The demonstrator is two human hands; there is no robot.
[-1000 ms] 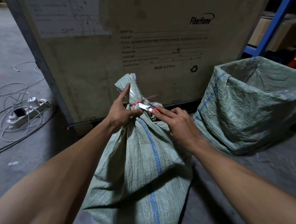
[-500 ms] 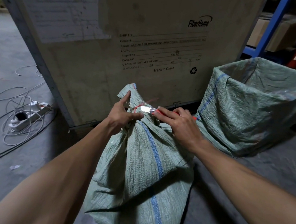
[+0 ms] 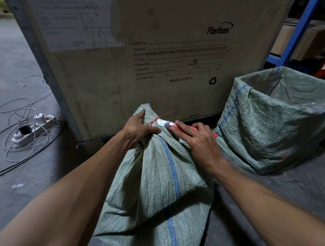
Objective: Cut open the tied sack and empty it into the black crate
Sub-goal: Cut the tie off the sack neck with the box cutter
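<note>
A green woven sack [image 3: 158, 182] with a blue stripe stands on the floor in front of me, its neck tied with red string [image 3: 153, 122]. My left hand [image 3: 137, 129] grips the bunched neck just below the tie, forefinger stretched up along the tuft. My right hand [image 3: 197, 140] holds a red utility knife [image 3: 179, 126], its bare blade lying against the red string. No black crate shows in the head view.
A large wooden shipping case [image 3: 145, 42] stands right behind the sack. To the right sits an open green woven sack [image 3: 280, 122] with its rim folded out. A power strip [image 3: 32, 128] and loose cables lie on the floor at left. Blue shelving [image 3: 297, 32] rises at the back right.
The knife blade has slid leftward along the sack's neck to the red string. My left hand has kept its grip on the neck. The camera has dipped slightly.
</note>
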